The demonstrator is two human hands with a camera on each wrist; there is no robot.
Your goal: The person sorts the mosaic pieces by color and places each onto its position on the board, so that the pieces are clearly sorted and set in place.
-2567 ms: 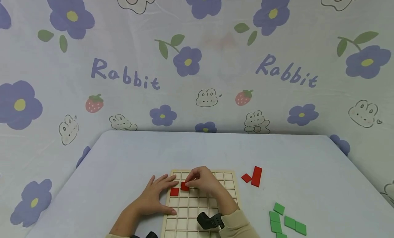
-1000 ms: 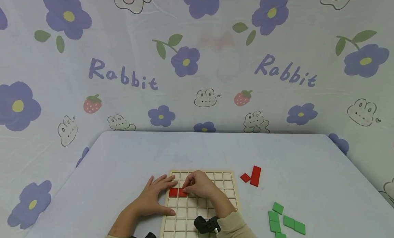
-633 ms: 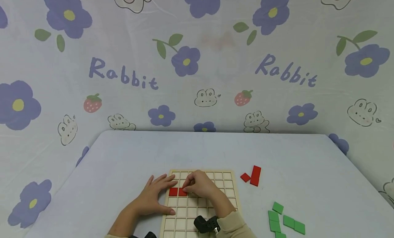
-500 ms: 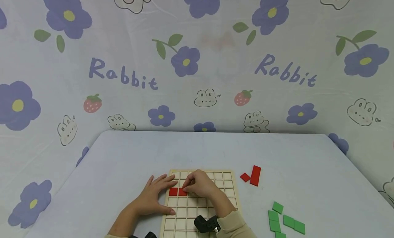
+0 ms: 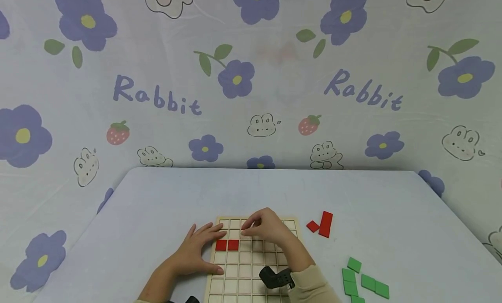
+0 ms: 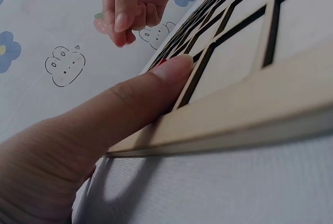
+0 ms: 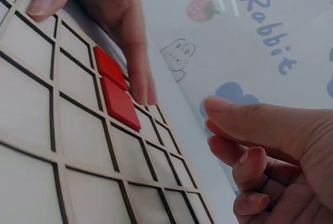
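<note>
The wooden grid board lies on the table with two red square tiles, the left one and the right one, side by side in neighbouring cells. My left hand spreads over the board's left edge. Its thumb rests on the frame, plain in the left wrist view, and its fingertips touch the board higher up. Above the upper part of the board hovers my right hand, fingers loosely bent. In the right wrist view this right hand holds nothing, and the red tiles sit apart from it.
Right of the board lie a red square tile and a long red rectangular piece. Nearer the front right are several green tiles. A patterned cloth hangs behind the white table.
My right hand brought the second red tile down beside the first, kept its fingers on it, then let go and rose up and to the right. My left hand has stayed in place.
</note>
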